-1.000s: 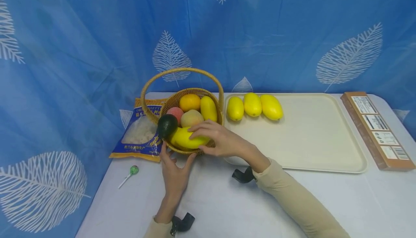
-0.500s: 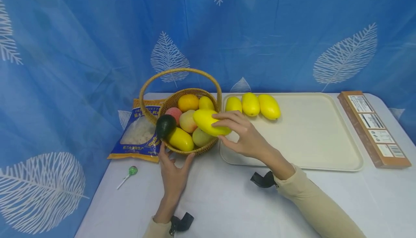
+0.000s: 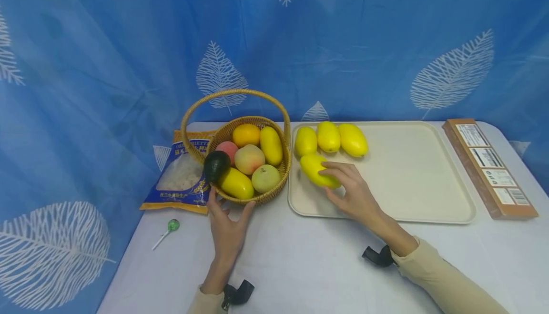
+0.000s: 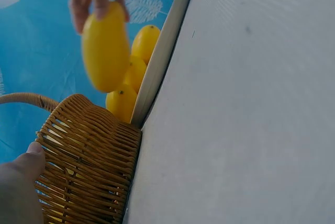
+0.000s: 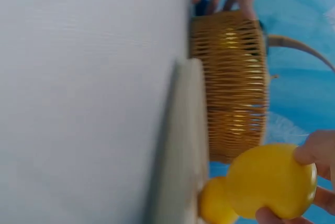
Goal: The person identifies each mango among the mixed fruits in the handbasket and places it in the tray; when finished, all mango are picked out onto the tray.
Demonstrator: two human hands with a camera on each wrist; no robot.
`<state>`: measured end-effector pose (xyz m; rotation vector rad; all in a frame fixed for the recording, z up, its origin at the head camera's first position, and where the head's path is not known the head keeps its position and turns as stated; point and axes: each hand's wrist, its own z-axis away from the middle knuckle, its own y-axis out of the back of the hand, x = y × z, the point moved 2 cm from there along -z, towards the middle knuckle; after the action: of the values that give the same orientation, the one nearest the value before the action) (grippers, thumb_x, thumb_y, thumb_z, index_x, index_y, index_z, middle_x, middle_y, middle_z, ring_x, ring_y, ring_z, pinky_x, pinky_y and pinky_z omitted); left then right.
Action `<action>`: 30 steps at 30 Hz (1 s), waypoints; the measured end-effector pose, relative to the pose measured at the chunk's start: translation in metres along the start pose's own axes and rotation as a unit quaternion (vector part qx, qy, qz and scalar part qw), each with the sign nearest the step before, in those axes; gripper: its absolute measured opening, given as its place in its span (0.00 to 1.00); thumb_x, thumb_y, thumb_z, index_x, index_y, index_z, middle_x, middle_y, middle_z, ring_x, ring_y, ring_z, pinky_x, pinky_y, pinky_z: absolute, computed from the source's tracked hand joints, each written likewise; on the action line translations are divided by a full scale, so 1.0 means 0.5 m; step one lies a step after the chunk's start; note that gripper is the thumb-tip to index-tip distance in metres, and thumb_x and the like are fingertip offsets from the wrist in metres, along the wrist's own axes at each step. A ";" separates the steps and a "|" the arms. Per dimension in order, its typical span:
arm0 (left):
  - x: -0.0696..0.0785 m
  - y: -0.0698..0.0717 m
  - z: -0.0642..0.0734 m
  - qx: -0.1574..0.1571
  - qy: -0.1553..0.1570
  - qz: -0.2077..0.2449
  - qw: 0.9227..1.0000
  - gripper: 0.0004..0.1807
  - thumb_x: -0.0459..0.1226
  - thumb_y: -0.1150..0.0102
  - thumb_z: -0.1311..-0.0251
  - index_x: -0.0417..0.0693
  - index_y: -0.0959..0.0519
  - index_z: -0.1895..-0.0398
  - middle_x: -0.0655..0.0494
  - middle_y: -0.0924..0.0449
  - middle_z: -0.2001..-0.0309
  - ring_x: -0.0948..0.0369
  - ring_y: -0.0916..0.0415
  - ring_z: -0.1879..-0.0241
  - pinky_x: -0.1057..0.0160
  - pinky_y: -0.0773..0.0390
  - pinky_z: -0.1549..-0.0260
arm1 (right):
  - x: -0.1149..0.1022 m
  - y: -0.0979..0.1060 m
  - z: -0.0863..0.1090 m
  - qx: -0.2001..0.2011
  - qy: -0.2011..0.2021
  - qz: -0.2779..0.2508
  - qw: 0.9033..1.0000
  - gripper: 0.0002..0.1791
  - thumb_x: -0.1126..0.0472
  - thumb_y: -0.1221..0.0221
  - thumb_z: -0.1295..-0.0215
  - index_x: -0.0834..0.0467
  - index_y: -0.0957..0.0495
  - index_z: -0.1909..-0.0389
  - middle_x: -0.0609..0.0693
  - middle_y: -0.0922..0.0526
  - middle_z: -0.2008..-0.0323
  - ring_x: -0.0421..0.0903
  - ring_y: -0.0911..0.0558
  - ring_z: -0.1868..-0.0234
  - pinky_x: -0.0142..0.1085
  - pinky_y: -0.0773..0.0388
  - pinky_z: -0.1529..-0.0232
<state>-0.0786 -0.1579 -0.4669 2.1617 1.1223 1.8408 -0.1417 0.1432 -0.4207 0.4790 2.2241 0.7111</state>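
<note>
In the head view my right hand (image 3: 353, 192) grips a yellow mango (image 3: 315, 170) between thumb and fingers, above the left part of a cream tray (image 3: 411, 176). Three more yellow mangoes (image 3: 328, 137) lie side by side at the tray's back left. My left hand (image 3: 228, 233) touches the near side of a wicker basket (image 3: 280, 187), thumb and fingers spread; its thumb (image 4: 32, 158) lies against the weave in the left wrist view. Inside the basket are a dark green avocado (image 3: 217, 166), an orange (image 3: 246, 135), peaches (image 3: 249, 159), a pale green fruit (image 3: 266, 178) and yellow mangoes (image 3: 237, 184).
The basket's tall handle (image 3: 233, 92) arches over it. A blue and orange pasta bag (image 3: 180, 180) lies left of the basket, with a green lollipop (image 3: 173, 225) in front. Right of the tray is a long brown box (image 3: 491, 168). Blue curtain (image 3: 364, 66) hangs behind the table.
My right hand has lifted the mango out of the basket's front and carried it right, over the tray. The pale green fruit beneath is now uncovered. My left hand stays at the basket.
</note>
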 end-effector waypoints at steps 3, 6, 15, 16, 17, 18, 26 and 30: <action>-0.002 0.001 0.000 0.002 0.004 0.001 1.000 0.56 0.53 0.30 0.46 0.51 0.56 0.22 0.45 0.48 0.26 0.49 0.36 0.36 0.49 0.27 0.47 | 0.010 -0.012 0.017 -0.013 -0.017 0.001 1.000 0.22 0.72 0.31 0.51 0.59 0.19 0.53 0.56 0.21 0.43 0.54 0.27 0.45 0.45 0.29 0.44; -0.004 0.001 0.000 0.003 0.005 -0.002 1.000 0.56 0.53 0.30 0.46 0.50 0.56 0.23 0.44 0.48 0.26 0.49 0.35 0.36 0.49 0.27 0.47 | 0.017 -0.021 0.028 -0.023 -0.029 -0.002 0.999 0.21 0.73 0.31 0.50 0.59 0.19 0.53 0.56 0.22 0.43 0.54 0.27 0.44 0.46 0.29 0.44; -0.004 0.002 0.001 0.001 0.011 -0.006 1.000 0.56 0.53 0.31 0.46 0.51 0.56 0.22 0.44 0.46 0.27 0.49 0.35 0.36 0.49 0.26 0.46 | 0.023 -0.034 0.027 -0.054 -0.045 0.002 0.998 0.32 0.70 0.29 0.53 0.59 0.23 0.43 0.57 0.27 0.37 0.55 0.30 0.42 0.49 0.30 0.43; -0.004 0.002 0.001 0.001 0.010 -0.005 1.000 0.56 0.53 0.31 0.46 0.51 0.56 0.22 0.44 0.46 0.27 0.49 0.35 0.36 0.50 0.27 0.46 | 0.024 -0.036 0.026 -0.063 -0.052 0.000 0.997 0.32 0.69 0.28 0.53 0.59 0.23 0.42 0.57 0.28 0.36 0.55 0.30 0.41 0.49 0.30 0.42; -0.004 0.002 0.001 0.001 0.010 -0.003 1.000 0.56 0.53 0.30 0.46 0.51 0.56 0.22 0.44 0.46 0.27 0.49 0.35 0.36 0.50 0.27 0.46 | 0.024 -0.038 0.026 -0.073 -0.063 -0.003 0.995 0.32 0.68 0.28 0.53 0.58 0.23 0.43 0.57 0.30 0.34 0.55 0.31 0.41 0.50 0.30 0.42; -0.004 0.002 0.000 0.001 0.010 -0.002 1.000 0.56 0.53 0.30 0.46 0.51 0.56 0.23 0.44 0.46 0.27 0.49 0.35 0.36 0.50 0.27 0.46 | 0.024 -0.040 0.025 -0.083 -0.074 -0.006 0.994 0.32 0.68 0.28 0.53 0.57 0.23 0.43 0.57 0.31 0.34 0.56 0.31 0.40 0.51 0.31 0.41; -0.002 0.001 0.000 0.002 0.004 -0.004 1.000 0.56 0.52 0.30 0.46 0.50 0.56 0.23 0.44 0.45 0.28 0.49 0.35 0.37 0.50 0.27 0.47 | 0.011 -0.050 0.025 -0.110 -0.096 0.009 0.989 0.31 0.62 0.28 0.49 0.55 0.25 0.42 0.60 0.35 0.32 0.60 0.33 0.37 0.57 0.31 0.39; -0.002 -0.001 0.000 -0.002 0.005 -0.001 1.000 0.56 0.53 0.31 0.46 0.51 0.56 0.22 0.44 0.46 0.27 0.49 0.35 0.37 0.51 0.27 0.47 | 0.008 -0.050 0.027 -0.104 -0.091 0.021 0.990 0.31 0.62 0.29 0.48 0.55 0.26 0.41 0.61 0.35 0.33 0.60 0.32 0.37 0.56 0.30 0.39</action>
<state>-0.0788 -0.1583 -0.4679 2.1524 1.1216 1.8530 -0.1373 0.1307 -0.4462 0.4660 1.9503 0.8758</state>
